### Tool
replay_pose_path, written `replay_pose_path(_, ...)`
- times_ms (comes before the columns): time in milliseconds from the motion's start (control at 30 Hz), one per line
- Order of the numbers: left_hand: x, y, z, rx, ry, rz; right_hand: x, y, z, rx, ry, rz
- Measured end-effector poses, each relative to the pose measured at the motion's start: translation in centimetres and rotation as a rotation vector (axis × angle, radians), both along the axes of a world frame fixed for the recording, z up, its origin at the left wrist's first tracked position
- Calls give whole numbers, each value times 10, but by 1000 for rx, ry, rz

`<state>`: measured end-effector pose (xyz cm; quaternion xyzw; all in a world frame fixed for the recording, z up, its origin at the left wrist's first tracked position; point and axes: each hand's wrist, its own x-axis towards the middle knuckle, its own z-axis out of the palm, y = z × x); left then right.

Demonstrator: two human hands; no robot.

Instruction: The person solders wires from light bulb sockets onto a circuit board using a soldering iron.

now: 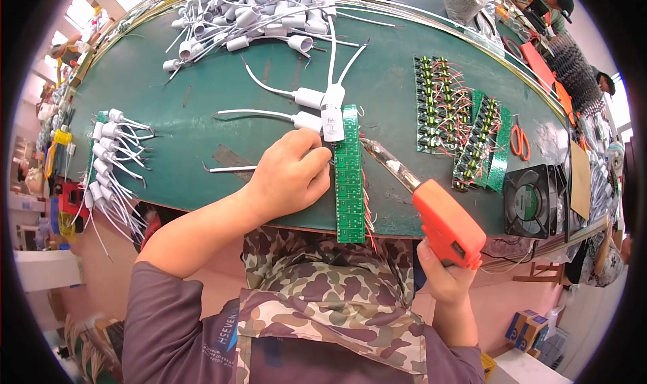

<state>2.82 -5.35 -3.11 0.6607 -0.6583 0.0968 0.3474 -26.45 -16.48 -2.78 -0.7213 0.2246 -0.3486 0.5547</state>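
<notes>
A long green circuit board strip (349, 199) lies upright in the view near the table's front edge. My left hand (293, 172) is closed in a pinch at the board's left edge; what the fingers hold is hidden. From behind that hand a white wire (232, 170) sticks out to the left. White cylindrical caps with wires (309, 98) sit at the board's upper end, one upright cap (332, 118) overlapping it. Low on the right, my right hand (445, 276) grips an orange soldering gun (448, 222), its metal tip beside the board's right edge. Thin red wires run along that edge.
A heap of white wired caps (263, 13) covers the back of the green table (182, 141). Finished-looking rows of caps (104, 151) lie left. To the right are populated circuit boards (438, 108), orange-handled scissors (519, 141) and a black fan (529, 202). People are beyond.
</notes>
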Motion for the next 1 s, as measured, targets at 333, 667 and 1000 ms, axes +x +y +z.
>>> replay_pose_path(333, -1, -6, -2, -31, -68, 55, -2, -5, -5, -186, 56, 123)
replay_pose_path(667, 1, -7, -3, -32, -88, 37, 7, -1, 0, -38, 97, 101)
replay_pose_path(1000, 2, -6, -7, 0, -60, 36, 15, -3, -1, -69, 92, 115)
